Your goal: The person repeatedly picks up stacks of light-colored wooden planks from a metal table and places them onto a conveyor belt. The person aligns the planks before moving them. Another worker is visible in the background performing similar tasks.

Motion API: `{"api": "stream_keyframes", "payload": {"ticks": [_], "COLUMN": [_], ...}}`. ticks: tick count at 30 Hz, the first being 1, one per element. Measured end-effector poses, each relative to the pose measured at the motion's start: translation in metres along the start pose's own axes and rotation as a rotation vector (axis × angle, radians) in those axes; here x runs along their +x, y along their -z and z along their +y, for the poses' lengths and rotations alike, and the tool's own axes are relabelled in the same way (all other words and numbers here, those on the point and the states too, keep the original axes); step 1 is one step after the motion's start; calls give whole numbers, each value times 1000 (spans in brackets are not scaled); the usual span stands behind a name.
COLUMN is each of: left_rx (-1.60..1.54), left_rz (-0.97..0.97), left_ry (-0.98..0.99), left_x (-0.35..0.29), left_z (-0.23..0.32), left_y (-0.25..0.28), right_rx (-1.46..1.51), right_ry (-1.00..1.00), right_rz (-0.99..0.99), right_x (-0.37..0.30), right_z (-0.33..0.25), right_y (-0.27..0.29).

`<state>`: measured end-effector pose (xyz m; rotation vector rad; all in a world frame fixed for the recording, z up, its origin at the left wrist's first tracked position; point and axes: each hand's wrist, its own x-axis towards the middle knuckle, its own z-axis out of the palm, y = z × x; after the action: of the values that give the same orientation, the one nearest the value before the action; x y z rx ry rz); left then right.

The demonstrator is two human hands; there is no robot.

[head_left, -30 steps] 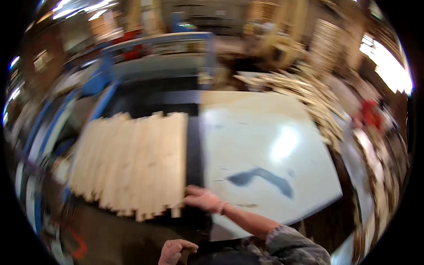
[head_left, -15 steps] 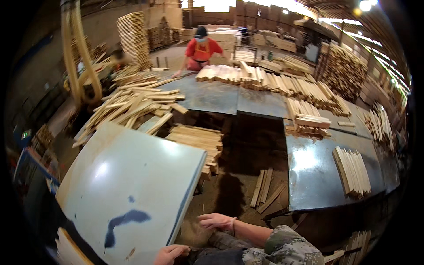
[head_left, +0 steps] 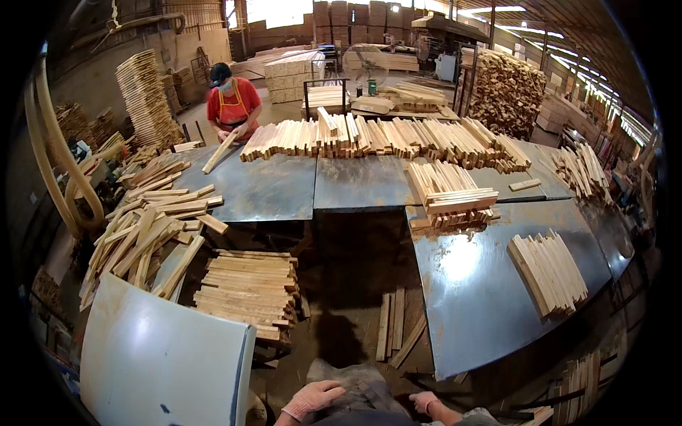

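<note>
My left hand (head_left: 316, 398), in a pale glove, rests at my lap at the lower edge with its fingers stretched out and nothing in them. My right hand (head_left: 426, 403) hangs low beside my right leg, its fingers loosely apart and holding nothing that shows. Nearest to the left hand is a pale metal machine table (head_left: 167, 348). Beyond it, a stack of wooden strips (head_left: 245, 291) lies on a low support. To the right of my hands stands a metal-topped table (head_left: 462, 312) bearing a row of wooden strips (head_left: 547, 273).
Loose wooden strips (head_left: 153, 234) lie heaped at the left. Across the far metal tables (head_left: 266, 192) runs a long row of strips (head_left: 398, 136). A person in red (head_left: 234, 106) holds a strip there. A few strips (head_left: 391, 323) lie on the floor ahead.
My view has swung right and up. My left hand has come onto my lap, and my right hand has moved to my right side. The person in red now holds a strip in both hands.
</note>
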<state>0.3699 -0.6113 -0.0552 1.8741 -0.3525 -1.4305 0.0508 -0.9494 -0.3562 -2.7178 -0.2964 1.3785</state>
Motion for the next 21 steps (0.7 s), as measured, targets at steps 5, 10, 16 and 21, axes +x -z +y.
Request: {"api": "stream_keyframes", "payload": {"ticks": [5,10,16,21], "left_rx": [0,61,84,423], "left_rz": [-44,17,46,52], "left_ry": [-79,-127,-234,-264], "left_x": [80,192,273,344], "left_z": [23,43,193,286], "left_y": [50,107,206,267], "right_rx": [1207,1358,2220,2201], "right_ry": [-472,-591,-521,-669], "right_rz": [203,382,250,674], "right_x": [-7,15,89,93], "right_z": [-5,42,194,229], "right_y": [33,126,211,426]}}
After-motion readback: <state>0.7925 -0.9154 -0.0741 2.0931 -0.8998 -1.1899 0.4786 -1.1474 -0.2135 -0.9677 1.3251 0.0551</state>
